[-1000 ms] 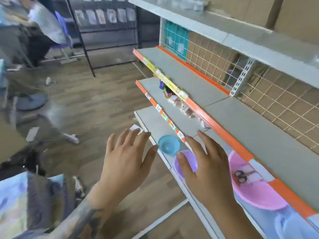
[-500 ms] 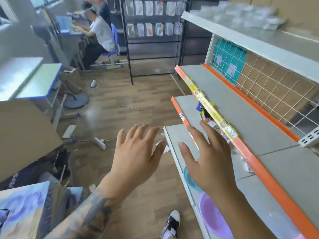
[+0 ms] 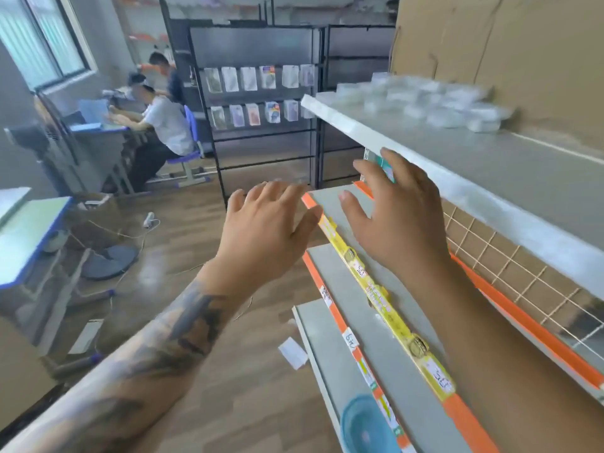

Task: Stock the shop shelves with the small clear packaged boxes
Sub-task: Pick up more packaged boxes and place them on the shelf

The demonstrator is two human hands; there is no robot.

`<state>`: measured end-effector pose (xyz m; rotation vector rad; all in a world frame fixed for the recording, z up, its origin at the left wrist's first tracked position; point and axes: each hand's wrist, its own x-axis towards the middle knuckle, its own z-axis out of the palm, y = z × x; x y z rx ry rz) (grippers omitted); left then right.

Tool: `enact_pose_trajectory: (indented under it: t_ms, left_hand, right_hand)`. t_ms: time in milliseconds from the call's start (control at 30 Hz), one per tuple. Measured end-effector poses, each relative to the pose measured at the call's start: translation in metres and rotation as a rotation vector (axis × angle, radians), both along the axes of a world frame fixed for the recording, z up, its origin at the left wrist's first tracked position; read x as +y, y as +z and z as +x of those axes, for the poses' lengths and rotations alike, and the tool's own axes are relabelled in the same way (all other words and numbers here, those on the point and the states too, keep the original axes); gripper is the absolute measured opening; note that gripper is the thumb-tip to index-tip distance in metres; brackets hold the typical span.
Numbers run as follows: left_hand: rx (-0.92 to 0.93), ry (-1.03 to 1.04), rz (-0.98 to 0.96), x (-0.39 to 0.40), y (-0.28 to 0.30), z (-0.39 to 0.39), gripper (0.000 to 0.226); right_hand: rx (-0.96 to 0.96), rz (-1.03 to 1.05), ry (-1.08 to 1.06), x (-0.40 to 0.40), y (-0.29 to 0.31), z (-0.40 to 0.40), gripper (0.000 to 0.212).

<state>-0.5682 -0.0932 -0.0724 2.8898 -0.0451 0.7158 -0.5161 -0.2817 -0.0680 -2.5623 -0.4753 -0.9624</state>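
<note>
Both hands are raised in front of the shelving, palms down and backs toward the camera, holding nothing. The left hand (image 3: 264, 223) reaches forward at the end of a tattooed forearm (image 3: 153, 351), its fingers straight and slightly spread, the fingertips level with the near corner of the middle shelf (image 3: 346, 204) and the thumb out beside the orange edge strip (image 3: 310, 204). It hangs over the wooden floor (image 3: 183, 223), just off the shelf front. The right hand (image 3: 398, 217) is further in, above the middle shelf, fingers loosely extended and fanned, thumb pointing left; its longest fingers come up close under the front lip of the top shelf (image 3: 457, 178) (whether they touch it cannot be told). The right forearm crosses the yellow price strip (image 3: 385, 299) and covers part of the shelf behind it.

The small clear packaged boxes (image 3: 425, 103) lie in a blurred cluster on the top shelf, toward its far end, against the cardboard backing (image 3: 523, 53), well apart from either hand.

Lower down, a blue bowl (image 3: 366, 426) sits on the bottom shelf near the frame edge. A scrap of white paper (image 3: 292, 353) lies on the floor beside that shelf. In the background a seated person (image 3: 163, 125) works at a desk, with a dark display rack (image 3: 258, 93) of hanging packets behind.
</note>
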Motion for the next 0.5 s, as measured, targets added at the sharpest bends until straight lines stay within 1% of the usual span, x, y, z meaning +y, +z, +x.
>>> enact_pose_trajectory:
  t_ms: [133, 267, 367, 433, 500]
  left_hand:
    - [-0.041, -0.065, -0.010, 0.004, 0.015, 0.065, 0.058]
    - [-0.054, -0.167, -0.026, 0.013, 0.024, 0.143, 0.061]
    - [-0.109, -0.257, -0.052, 0.020, 0.027, 0.208, 0.057]
    - [-0.115, -0.327, -0.093, 0.025, 0.029, 0.248, 0.056]
    - [-0.111, -0.416, -0.093, 0.033, 0.031, 0.288, 0.057]
  right_hand:
    - [0.001, -0.011, -0.054, 0.003, 0.022, 0.052, 0.047]
    - [0.019, -0.041, -0.144, 0.011, 0.035, 0.101, 0.049]
    - [0.004, -0.066, -0.231, 0.017, 0.038, 0.139, 0.047]
    - [0.015, -0.084, -0.302, 0.020, 0.040, 0.165, 0.048]
    - [0.023, -0.085, -0.369, 0.026, 0.043, 0.190, 0.050]
